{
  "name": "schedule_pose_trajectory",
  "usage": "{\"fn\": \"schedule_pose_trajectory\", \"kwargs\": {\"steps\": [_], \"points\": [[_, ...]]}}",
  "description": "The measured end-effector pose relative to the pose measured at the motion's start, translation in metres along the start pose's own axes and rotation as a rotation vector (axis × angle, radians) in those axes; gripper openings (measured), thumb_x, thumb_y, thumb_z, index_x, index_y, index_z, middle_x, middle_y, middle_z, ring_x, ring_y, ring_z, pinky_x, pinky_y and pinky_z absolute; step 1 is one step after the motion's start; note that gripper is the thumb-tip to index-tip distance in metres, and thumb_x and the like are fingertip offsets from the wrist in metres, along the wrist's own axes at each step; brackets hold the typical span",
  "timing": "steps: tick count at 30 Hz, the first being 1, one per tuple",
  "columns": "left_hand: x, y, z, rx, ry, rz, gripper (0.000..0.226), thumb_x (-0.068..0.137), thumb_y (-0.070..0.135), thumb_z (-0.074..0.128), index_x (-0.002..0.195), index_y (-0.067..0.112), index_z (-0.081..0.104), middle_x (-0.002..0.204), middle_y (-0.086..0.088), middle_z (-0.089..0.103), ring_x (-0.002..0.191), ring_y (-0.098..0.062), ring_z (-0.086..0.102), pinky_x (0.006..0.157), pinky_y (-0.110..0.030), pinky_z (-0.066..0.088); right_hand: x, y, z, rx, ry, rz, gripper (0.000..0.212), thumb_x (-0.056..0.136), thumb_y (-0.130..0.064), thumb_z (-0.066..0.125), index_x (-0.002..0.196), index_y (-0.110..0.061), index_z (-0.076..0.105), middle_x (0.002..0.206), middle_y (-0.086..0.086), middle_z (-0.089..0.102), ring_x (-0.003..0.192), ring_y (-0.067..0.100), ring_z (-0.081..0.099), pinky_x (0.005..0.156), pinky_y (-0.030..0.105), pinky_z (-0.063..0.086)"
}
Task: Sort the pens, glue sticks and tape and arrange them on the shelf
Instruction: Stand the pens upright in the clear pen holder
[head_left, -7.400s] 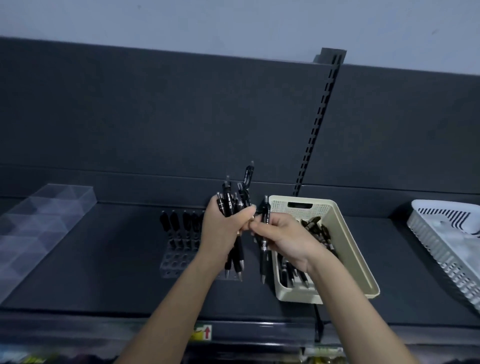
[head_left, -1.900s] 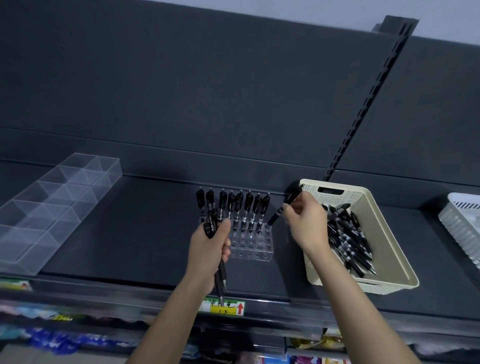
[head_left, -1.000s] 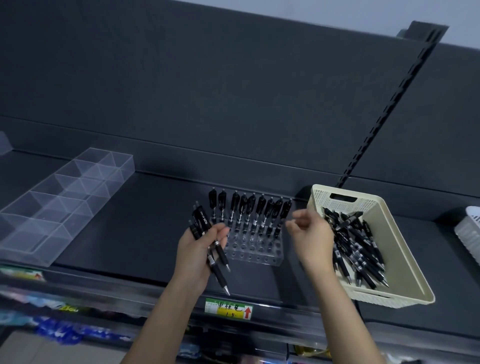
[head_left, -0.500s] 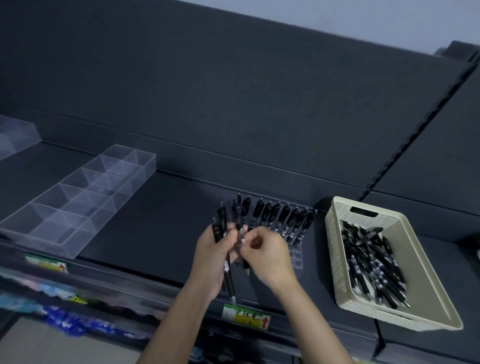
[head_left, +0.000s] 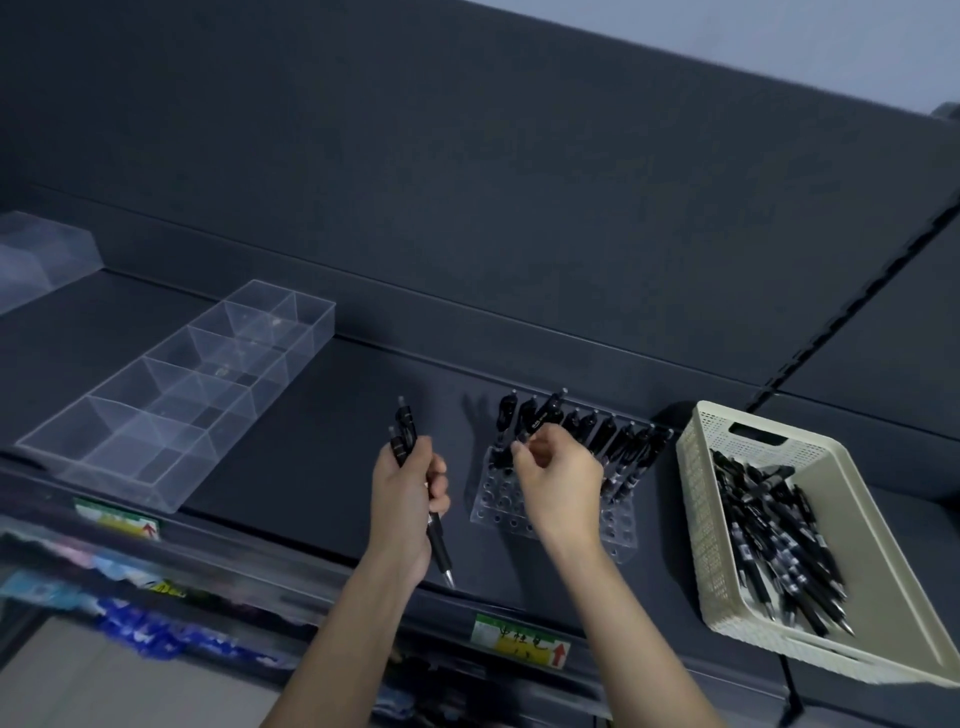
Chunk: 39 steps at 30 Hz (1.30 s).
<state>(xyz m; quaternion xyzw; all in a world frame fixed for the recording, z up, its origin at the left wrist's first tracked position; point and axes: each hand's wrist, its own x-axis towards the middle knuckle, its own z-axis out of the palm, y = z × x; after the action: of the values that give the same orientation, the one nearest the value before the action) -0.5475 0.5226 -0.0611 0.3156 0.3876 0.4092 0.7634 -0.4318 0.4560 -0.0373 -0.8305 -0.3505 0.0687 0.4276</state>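
Note:
A clear pen stand (head_left: 618, 525) with rows of holes sits on the dark shelf (head_left: 322, 441). Several black pens (head_left: 623, 447) stand upright in its back row. My right hand (head_left: 558, 483) hovers over the stand's left part, fingers pinched on one black pen (head_left: 545, 415) that tilts over the holes. My left hand (head_left: 410, 493) stays left of the stand, shut on two black pens (head_left: 408, 434) with tips pointing down. The beige basket (head_left: 862, 525) at the right holds several more black pens (head_left: 769, 530).
A clear divided tray (head_left: 182, 395) lies at the left of the shelf, with another clear box (head_left: 36, 254) beyond it at the far left. Price labels (head_left: 519, 639) run along the shelf's front edge. A slotted upright (head_left: 852, 306) rises behind the basket.
My right hand took one pen from the bundle in my left hand and carried it right, over the stand. The hands have parted; the view shifted left.

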Motion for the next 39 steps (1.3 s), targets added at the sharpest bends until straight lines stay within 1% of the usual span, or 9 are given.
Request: {"fn": "schedule_pose_trajectory", "kwargs": {"steps": [4, 6, 7, 13, 19, 21, 24, 29, 39], "points": [[0.006, 0.001, -0.005, -0.026, 0.020, -0.013, 0.013, 0.095, 0.002, 0.047, 0.090, 0.014, 0.043, 0.071, -0.003, 0.052, 0.051, -0.009, 0.040, 0.040, -0.018, 0.031, 0.001, 0.003, 0.011, -0.080, -0.003, -0.013, 0.014, 0.090, -0.014, 0.061, 0.083, -0.002, 0.065, 0.074, 0.007, 0.068, 0.064, 0.018, 0.062, 0.056, 0.017, 0.047], [0.008, 0.002, -0.006, -0.024, 0.003, -0.023, 0.013, 0.093, 0.000, 0.050, 0.089, 0.012, 0.047, 0.073, -0.002, 0.054, 0.054, -0.010, 0.043, 0.042, -0.018, 0.035, 0.002, 0.005, 0.015, -0.118, -0.014, -0.015, 0.015, 0.090, -0.016, 0.061, 0.084, -0.004, 0.066, 0.073, 0.008, 0.068, 0.065, 0.021, 0.064, 0.061, 0.033, 0.053], [0.009, 0.003, -0.007, -0.015, -0.007, -0.028, 0.009, 0.094, 0.002, 0.052, 0.090, 0.011, 0.050, 0.075, -0.002, 0.056, 0.056, -0.010, 0.046, 0.044, -0.018, 0.038, 0.002, 0.005, 0.017, -0.137, -0.021, -0.010, 0.015, 0.090, -0.017, 0.061, 0.084, -0.004, 0.066, 0.072, 0.007, 0.068, 0.064, 0.021, 0.063, 0.059, 0.034, 0.054], [0.010, 0.007, -0.013, 0.094, -0.039, -0.007, 0.011, 0.096, 0.013, 0.055, 0.102, 0.011, 0.064, 0.080, 0.002, 0.056, 0.064, -0.008, 0.053, 0.061, -0.022, 0.049, 0.003, 0.007, 0.027, -0.256, -0.085, 0.038, 0.014, 0.091, -0.016, 0.057, 0.086, -0.006, 0.065, 0.077, 0.009, 0.067, 0.065, 0.021, 0.059, 0.056, 0.025, 0.041], [0.008, 0.007, -0.018, 0.170, -0.107, 0.014, 0.010, 0.093, 0.010, 0.059, 0.099, 0.010, 0.067, 0.085, -0.003, 0.069, 0.067, -0.006, 0.063, 0.060, -0.019, 0.051, 0.004, 0.007, 0.030, -0.236, -0.080, 0.074, 0.012, 0.090, -0.017, 0.059, 0.094, -0.008, 0.067, 0.084, 0.008, 0.070, 0.074, 0.023, 0.065, 0.066, 0.032, 0.054], [0.007, 0.007, -0.018, 0.191, -0.121, 0.021, 0.009, 0.093, 0.011, 0.058, 0.096, 0.010, 0.067, 0.085, -0.004, 0.072, 0.068, -0.007, 0.065, 0.059, -0.019, 0.051, -0.002, 0.008, 0.026, -0.170, -0.039, 0.091, 0.012, 0.089, -0.017, 0.062, 0.097, -0.009, 0.067, 0.087, 0.005, 0.070, 0.078, 0.020, 0.065, 0.070, 0.030, 0.053], [0.007, 0.009, -0.018, 0.229, -0.166, 0.042, 0.010, 0.093, 0.011, 0.058, 0.096, 0.010, 0.067, 0.085, -0.003, 0.074, 0.069, -0.008, 0.066, 0.058, -0.020, 0.051, -0.013, 0.002, 0.015, 0.060, -0.001, 0.144, 0.005, 0.086, -0.017, 0.067, 0.084, -0.012, 0.066, 0.076, -0.002, 0.068, 0.068, 0.013, 0.063, 0.067, 0.028, 0.051], [0.000, 0.005, -0.006, 0.405, -0.345, 0.077, 0.012, 0.094, 0.008, 0.056, 0.097, 0.008, 0.067, 0.082, -0.003, 0.074, 0.068, -0.010, 0.065, 0.058, -0.020, 0.051, -0.016, -0.016, -0.001, 0.517, -0.152, 0.196, 0.006, 0.085, -0.010, 0.068, 0.080, -0.010, 0.071, 0.065, -0.005, 0.063, 0.056, 0.002, 0.053, 0.055, 0.017, 0.043], [0.000, -0.001, 0.009, 0.513, -0.489, 0.088, 0.011, 0.093, 0.005, 0.057, 0.097, 0.008, 0.066, 0.080, -0.002, 0.073, 0.068, -0.010, 0.065, 0.061, -0.021, 0.051, -0.009, -0.010, -0.019, 0.502, -0.125, 0.198, 0.013, 0.083, -0.009, 0.070, 0.084, 0.000, 0.061, 0.069, 0.004, 0.060, 0.059, 0.009, 0.055, 0.055, 0.017, 0.045]]}}
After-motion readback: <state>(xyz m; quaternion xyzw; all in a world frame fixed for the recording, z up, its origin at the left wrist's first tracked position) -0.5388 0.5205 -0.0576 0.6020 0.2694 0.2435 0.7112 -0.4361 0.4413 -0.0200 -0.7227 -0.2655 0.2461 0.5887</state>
